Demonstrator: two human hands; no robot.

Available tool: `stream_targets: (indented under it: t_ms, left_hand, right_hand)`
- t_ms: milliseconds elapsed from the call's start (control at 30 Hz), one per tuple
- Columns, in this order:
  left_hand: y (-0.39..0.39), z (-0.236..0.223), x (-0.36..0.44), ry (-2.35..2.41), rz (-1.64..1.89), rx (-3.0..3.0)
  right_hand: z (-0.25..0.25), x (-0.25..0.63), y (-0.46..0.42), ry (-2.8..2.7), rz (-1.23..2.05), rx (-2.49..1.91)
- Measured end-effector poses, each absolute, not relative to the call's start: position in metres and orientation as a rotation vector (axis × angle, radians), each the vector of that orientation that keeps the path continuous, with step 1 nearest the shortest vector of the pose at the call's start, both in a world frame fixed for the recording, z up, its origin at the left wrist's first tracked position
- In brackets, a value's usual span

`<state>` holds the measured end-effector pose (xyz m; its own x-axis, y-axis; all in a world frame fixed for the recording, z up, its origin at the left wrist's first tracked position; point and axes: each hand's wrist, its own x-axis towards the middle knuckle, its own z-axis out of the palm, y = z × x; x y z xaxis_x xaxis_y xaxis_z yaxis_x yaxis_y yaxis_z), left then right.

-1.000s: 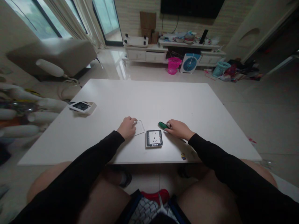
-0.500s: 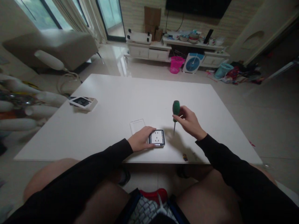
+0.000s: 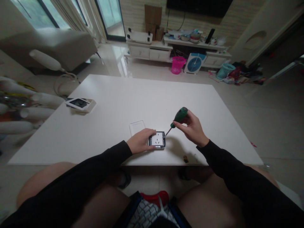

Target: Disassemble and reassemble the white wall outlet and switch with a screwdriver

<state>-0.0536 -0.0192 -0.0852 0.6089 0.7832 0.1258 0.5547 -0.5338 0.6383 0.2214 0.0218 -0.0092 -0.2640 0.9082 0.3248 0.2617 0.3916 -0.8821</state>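
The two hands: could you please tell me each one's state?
Left hand: holding the socket at its left side.
Right hand: holding the green screwdriver.

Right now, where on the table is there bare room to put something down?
The white table looks free across its far part, right of the white box, and between that box and the left sleeve.
Crowded: the near middle, with left hand on the socket, transparent cover beyond, right hand holding the green screwdriver, and small brown piece.
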Motion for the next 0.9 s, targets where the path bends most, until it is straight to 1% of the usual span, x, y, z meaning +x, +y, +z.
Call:
stream_targets:
  t_ms: [600,800,900]
  left_hand:
    - [-0.023,-0.088,-0.051,1.081,0.484,2.328]
    - [-0.023,-0.088,-0.052,1.080,0.487,2.325]
    - [-0.024,-0.088,-0.053,1.076,0.499,2.316]
  right_hand:
    - [-0.010,0.219,0.020,-1.827,0.866,-1.018]
    - [-0.008,0.218,0.014,-1.879,0.796,-1.000]
    - [-0.006,0.217,0.009,-1.942,0.707,-0.940]
